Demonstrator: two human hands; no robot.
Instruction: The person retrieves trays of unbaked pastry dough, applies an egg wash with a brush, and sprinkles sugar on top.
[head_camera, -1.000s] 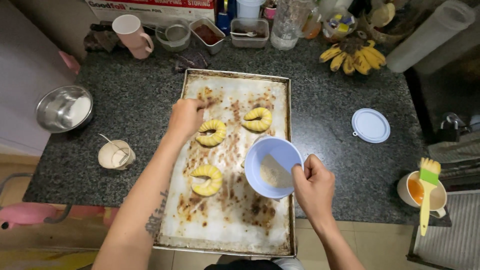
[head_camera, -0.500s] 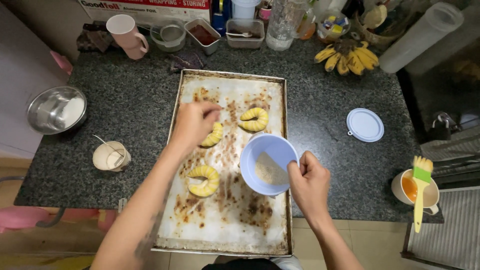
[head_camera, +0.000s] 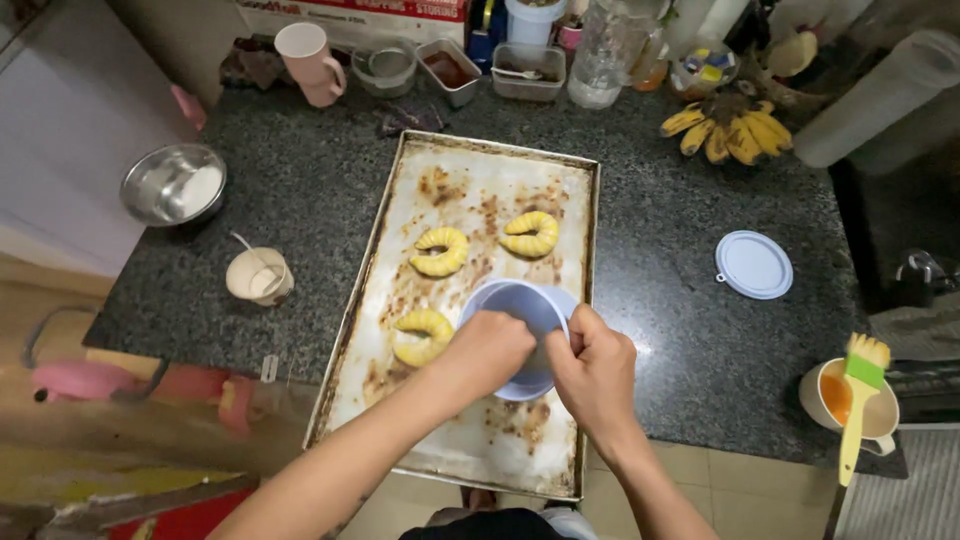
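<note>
A pale blue bowl hovers over the near part of a stained baking tray. My right hand grips its right rim. My left hand reaches into the bowl from the near side, fingers hidden inside it, so its contents cannot be seen. Three yellow crescent-shaped dough pieces lie on the tray: one at centre, one to its right, one nearer me, just left of my left hand.
On the dark granite counter: a steel bowl and small cup with spoon at left, a round white lid, bananas, and a cup with a green-handled brush at right. A pink mug and containers line the back.
My left hand has drawn back from the centre dough piece and gone into the blue bowl. The bowl stays in my right hand, now tipped toward me.
</note>
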